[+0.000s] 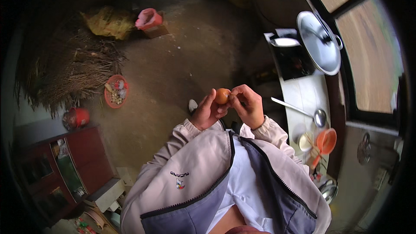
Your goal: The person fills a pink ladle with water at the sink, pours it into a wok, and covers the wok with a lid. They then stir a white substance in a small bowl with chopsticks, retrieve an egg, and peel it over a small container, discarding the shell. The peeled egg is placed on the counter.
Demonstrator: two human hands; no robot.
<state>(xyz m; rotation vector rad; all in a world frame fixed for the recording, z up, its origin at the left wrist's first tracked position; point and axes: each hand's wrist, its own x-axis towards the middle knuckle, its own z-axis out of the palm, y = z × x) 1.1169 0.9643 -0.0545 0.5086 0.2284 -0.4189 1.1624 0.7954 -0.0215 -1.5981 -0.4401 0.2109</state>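
Observation:
In front of my chest, my left hand (208, 109) holds a small round orange thing (222, 96), with the thumb on one side and the fingers curled beneath. Whether it is a fruit or an egg I cannot tell. A pale spot shows on its right side. My right hand (248, 104) meets that side, thumb and forefinger pinched together at the pale spot. Whatever lies between those two fingertips is too small to make out.
At right, a pale counter (294, 92) carries a large metal pan (320, 44), a ladle (319, 118), a pale bowl (305, 141) and an orange plastic scoop (326, 140). Leftward stand an orange basket (106, 96), bundled brushwood (81, 60), a red cabinet (83, 156) and a pink-lined bin (149, 19).

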